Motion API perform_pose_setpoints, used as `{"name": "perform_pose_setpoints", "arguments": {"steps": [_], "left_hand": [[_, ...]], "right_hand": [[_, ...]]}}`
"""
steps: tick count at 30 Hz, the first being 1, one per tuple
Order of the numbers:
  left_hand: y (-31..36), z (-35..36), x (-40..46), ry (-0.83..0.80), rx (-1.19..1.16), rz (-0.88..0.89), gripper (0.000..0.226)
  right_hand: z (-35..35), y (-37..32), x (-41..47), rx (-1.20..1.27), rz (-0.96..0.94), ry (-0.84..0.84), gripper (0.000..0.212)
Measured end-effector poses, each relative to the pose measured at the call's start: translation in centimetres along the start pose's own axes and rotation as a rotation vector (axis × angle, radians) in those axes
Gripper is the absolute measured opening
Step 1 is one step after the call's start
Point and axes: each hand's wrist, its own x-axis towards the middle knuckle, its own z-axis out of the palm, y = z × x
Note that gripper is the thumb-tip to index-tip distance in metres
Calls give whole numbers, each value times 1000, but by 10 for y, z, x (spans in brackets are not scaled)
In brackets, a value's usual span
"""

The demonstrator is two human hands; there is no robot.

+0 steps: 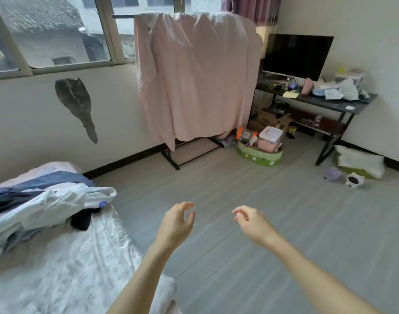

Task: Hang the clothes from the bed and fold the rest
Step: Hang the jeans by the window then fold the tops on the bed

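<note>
- Head view: I see the pile of rumpled clothes (35,205), white, pale blue, navy and black fabric, heaped at the left on the bed (76,264), which wears a white crinkled patterned sheet.
- A black garment (82,219) pokes out from under the pile's right edge and lies on the sheet.
- My left hand (177,223) hangs over the grey plank floor (250,200) just past the bed's corner, fingers loosely curled, holding nothing.
- My right hand (250,222) is level with it and apart from it, fingers likewise relaxed and curled inward, holding nothing.
- Ahead, against the window wall, stands a black metal clothes rack (171,158) with a large pale pink sheet (194,78) draped over its top bar and hanging nearly to the floor.
- Just right of the rack's foot sits a green oval basket (259,156) holding a pink lidded plastic box (269,139) and a few small items I cannot make out.
- Farther right is a black desk (343,105) carrying a dark flat monitor (297,55) and scattered papers.
- Under its right end lies a white cushion (359,163), near it a small purple object and a white bowl on the floor.
</note>
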Motion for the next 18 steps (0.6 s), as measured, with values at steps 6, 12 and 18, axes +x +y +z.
{"name": "perform_pose_setpoints", "arguments": {"steps": [6,12,18], "left_hand": [[-6,-7,78,95,38,-34,28],[-65,-45,153,188,55,-149,28],[-167,-115,206,285,67,-323,29]], "right_hand": [[3,-35,92,13,-120,-135,26],[34,-93,189,-12,-219,-237,28],[112,-191,287,-77,-331,-371,29]]}}
